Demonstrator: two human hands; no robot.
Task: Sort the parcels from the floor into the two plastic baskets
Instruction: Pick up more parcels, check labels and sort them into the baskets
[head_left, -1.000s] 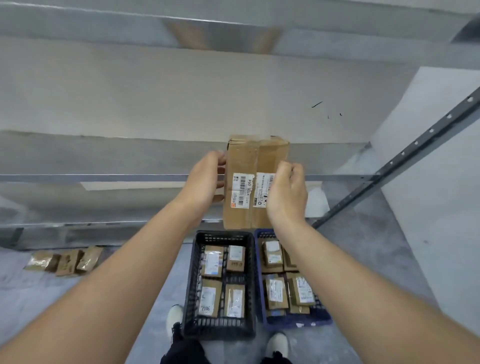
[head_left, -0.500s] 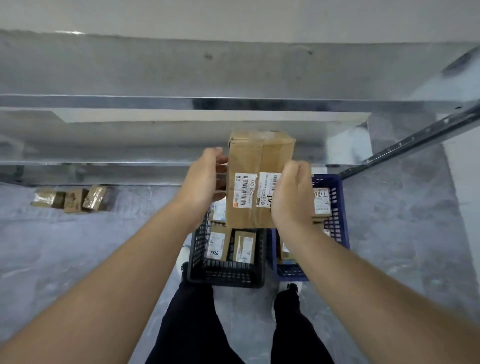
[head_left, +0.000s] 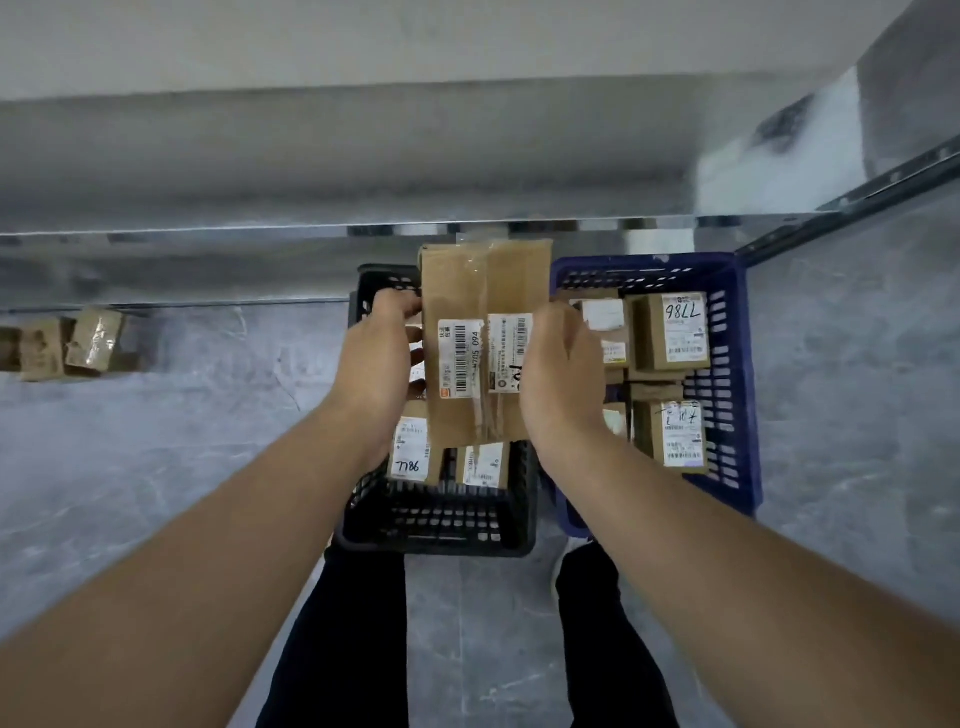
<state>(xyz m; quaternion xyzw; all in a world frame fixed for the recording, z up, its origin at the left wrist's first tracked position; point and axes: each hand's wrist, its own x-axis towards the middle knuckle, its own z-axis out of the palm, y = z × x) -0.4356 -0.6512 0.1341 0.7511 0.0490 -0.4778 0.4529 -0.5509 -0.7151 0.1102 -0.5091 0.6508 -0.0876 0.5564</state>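
Observation:
I hold a tall brown cardboard parcel (head_left: 480, 291) with two white barcode labels above the black basket (head_left: 441, 525). My left hand (head_left: 376, 361) grips its left side and my right hand (head_left: 563, 371) grips its right side. The black basket holds several small labelled parcels, one marked 7786 (head_left: 413, 457). To its right stands the blue basket (head_left: 732, 374), also with several labelled parcels (head_left: 675, 332). The held parcel hides much of the black basket's inside.
A few small brown parcels (head_left: 72, 343) lie on the grey floor at the far left, under a metal shelf rail (head_left: 208, 231). A dark slotted upright (head_left: 857, 202) runs at the upper right. My legs and shoes are just behind the baskets.
The view has tilted down and the baskets have come closer. The parcel, still in both hands, has come down from in front of the shelf to just over the black basket.

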